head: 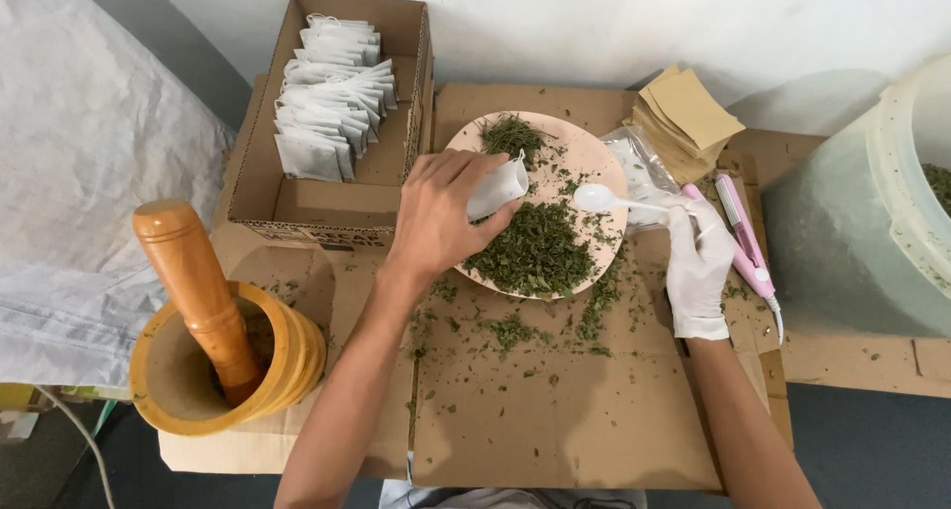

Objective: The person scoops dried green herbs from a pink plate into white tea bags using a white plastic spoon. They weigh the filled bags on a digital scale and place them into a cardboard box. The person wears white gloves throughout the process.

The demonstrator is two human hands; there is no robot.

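My left hand (pixel 436 212), bare, holds a small white filter bag (pixel 498 186) open over a pink plate (pixel 584 152). Dried green chopped leaves (pixel 535 252) are heaped on the plate, with a smaller heap at its far edge. My right hand (pixel 698 261) wears a white glove and grips a white plastic spoon (pixel 599 199), whose bowl hovers over the plate just right of the bag. The spoon's bowl looks empty.
A cardboard box (pixel 297 197) of filled white bags stands at the back left. A wooden mortar with pestle (pixel 213 341) sits at the left. Brown paper envelopes (pixel 688 113), a pink sealing tool (pixel 743 237) and a translucent tub (pixel 872 212) lie right. Leaf crumbs litter the cardboard sheet (pixel 565 410).
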